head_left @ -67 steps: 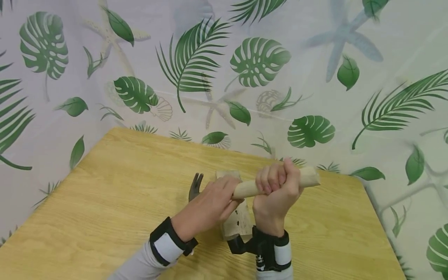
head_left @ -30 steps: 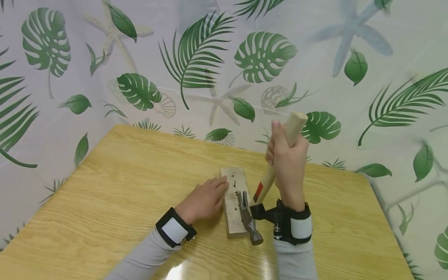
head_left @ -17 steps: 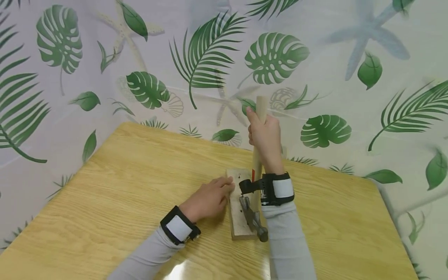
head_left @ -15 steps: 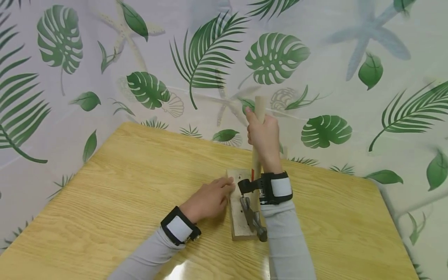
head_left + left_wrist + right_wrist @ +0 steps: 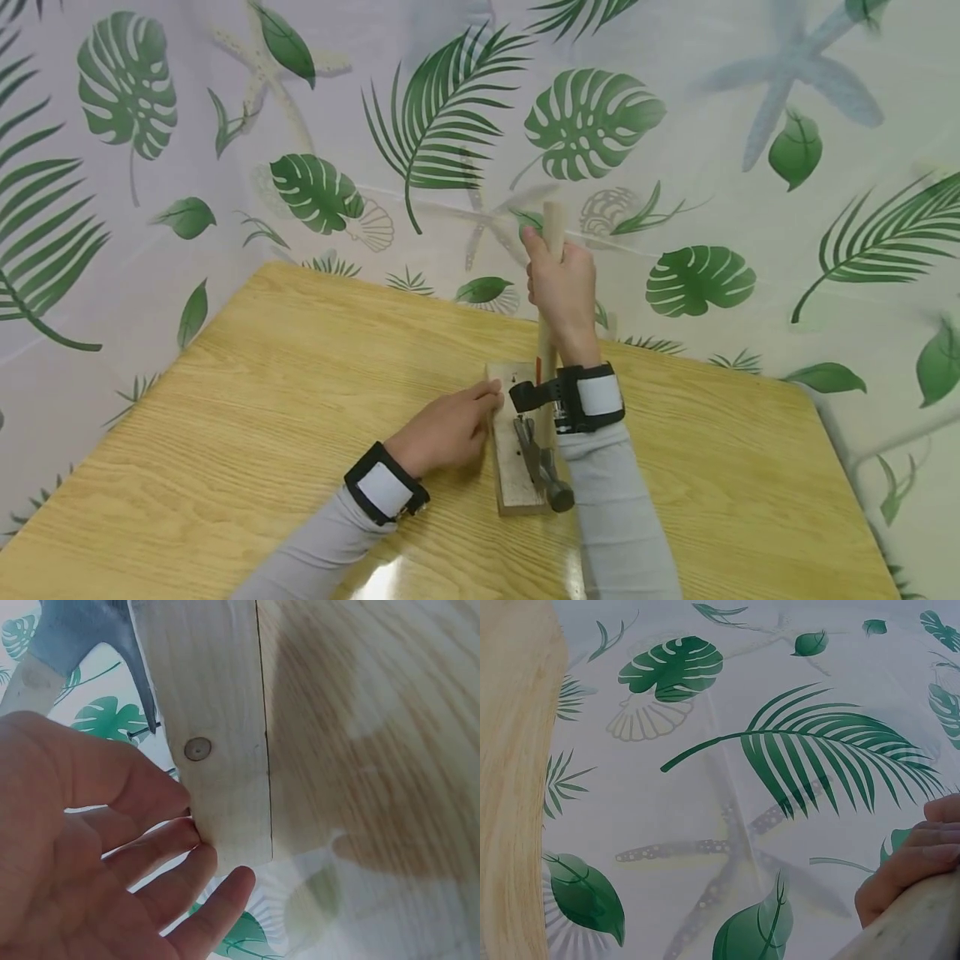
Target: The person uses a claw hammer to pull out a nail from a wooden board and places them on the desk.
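Note:
A claw hammer (image 5: 549, 479) stands with its head low over the right part of a wooden block (image 5: 516, 487), its pale handle rising upright. My right hand (image 5: 562, 287) grips that handle near the top, thumb along it; in the right wrist view its fingers (image 5: 907, 870) curl round the handle (image 5: 915, 926). My left hand (image 5: 442, 425) presses its fingertips on the block's left edge, fingers fairly straight. In the left wrist view the hammer's claw (image 5: 127, 656) reaches down beside a nail (image 5: 142, 733) sticking out of the block. Whether the claw grips the nail is unclear.
The block lies on a yellow wood-grain table (image 5: 337, 358). Another nail (image 5: 513, 379) and dark holes show on its top face. A leaf-patterned cloth (image 5: 450, 108) hangs behind the table's far edge.
My left hand has left the hammer and moved onto the block's edge. My right hand has swung the handle from lying sideways to upright, bringing the claw onto the block; lately the handle shifts slightly left.

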### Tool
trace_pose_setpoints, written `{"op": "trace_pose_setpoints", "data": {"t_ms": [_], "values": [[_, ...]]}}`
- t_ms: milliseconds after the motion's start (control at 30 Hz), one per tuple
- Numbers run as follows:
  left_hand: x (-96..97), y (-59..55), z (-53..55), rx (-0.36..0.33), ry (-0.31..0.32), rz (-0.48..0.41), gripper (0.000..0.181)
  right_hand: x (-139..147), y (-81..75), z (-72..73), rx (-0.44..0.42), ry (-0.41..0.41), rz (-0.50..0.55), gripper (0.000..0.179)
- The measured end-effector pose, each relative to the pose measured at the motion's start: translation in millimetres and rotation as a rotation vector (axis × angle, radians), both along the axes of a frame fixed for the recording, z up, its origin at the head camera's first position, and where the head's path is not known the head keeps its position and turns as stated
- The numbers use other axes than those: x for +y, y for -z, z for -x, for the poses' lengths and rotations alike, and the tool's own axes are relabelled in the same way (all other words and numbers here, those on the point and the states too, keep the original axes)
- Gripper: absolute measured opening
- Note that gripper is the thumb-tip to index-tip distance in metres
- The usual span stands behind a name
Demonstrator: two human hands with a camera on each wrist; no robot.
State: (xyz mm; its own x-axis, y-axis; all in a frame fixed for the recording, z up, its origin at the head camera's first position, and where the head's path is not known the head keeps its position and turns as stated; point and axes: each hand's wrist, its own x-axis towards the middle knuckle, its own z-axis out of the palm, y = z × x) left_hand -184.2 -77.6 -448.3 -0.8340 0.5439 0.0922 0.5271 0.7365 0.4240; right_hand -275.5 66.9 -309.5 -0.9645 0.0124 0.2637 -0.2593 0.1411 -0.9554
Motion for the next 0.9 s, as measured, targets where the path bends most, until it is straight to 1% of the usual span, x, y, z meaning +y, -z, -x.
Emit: {"op": "trace_pose_setpoints", "data": {"t_ms": [133, 267, 400, 533, 667, 800, 900], "values": [[1.4, 1.6, -0.4, 0.024, 0.001, 0.004, 0.044, -3, -0.2, 3.6, 0.046, 0.047, -0.050, 0.043], [3.8, 3.7, 0.1, 0.031, 0.010, 0.004, 0.043, -4, -0.8, 4.7, 0.085, 0.106, -0.088, 0.043], [4.7, 4.6, 0.3, 0.028, 0.008, 0.008, 0.043, -2, -2.6, 1.4, 0.136, 0.130, -0.077, 0.043], [4.3, 4.1, 0.5, 0.029, -0.002, 0.007, 0.045, 0, -4.5, -4.6, 0.170, 0.122, -0.044, 0.044], [3.5, 3.7, 0.0, 0.031, -0.003, 0.010, 0.045, 1, -5.3, -16.8, 0.230, 0.125, -0.014, 0.043], [2.6, 3.4, 0.2, 0.021, -0.002, 0.010, 0.044, 2, -5.4, -36.1, 0.333, 0.126, 0.045, 0.038], [0.7, 3.3, 0.9, -0.006, -0.013, 0.003, 0.046, 4, -5.6, -50.5, 0.410, 0.121, 0.108, 0.033]]}}
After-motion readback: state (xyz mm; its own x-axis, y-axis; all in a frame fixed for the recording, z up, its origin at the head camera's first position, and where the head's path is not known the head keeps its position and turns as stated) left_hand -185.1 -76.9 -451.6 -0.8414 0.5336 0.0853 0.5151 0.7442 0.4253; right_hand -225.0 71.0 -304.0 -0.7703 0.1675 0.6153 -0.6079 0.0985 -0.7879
